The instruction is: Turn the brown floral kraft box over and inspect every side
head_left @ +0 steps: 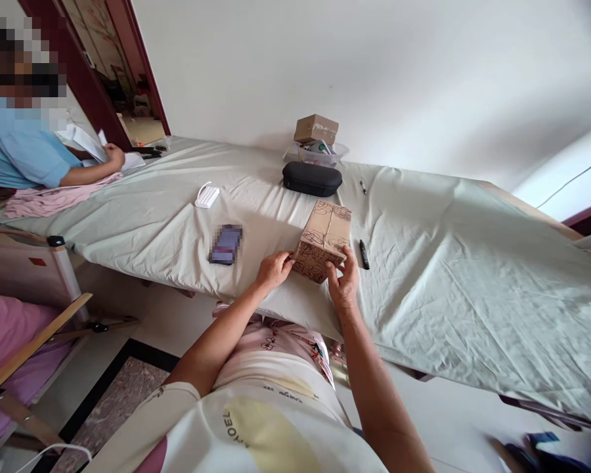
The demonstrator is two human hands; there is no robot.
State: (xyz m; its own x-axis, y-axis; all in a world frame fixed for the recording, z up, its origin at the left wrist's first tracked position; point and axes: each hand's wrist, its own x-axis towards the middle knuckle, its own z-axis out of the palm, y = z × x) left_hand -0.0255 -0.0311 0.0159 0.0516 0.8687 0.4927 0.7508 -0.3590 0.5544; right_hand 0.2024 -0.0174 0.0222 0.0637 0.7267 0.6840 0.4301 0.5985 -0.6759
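A brown cardboard box (328, 226) covered in black scribbled lines rests on the cloth-covered table in front of me. My left hand (276, 269) pinches its lower left corner, thumb and fingers closed. On the opposite side, my right hand (343, 279) grips the near right edge with thumb and fingers. Just right of the box lies a black marker (364, 255). A phone (226, 244) with a blurred screen lies to the left of my left hand.
Behind the box sit a black zip case (312, 179) and a clear plastic bin (320, 156) with a small carton (316, 129) on top. A white ribbed device (207, 196) and a small pen (363, 187) lie on the cloth. At far left a person (24, 144) handles papers.
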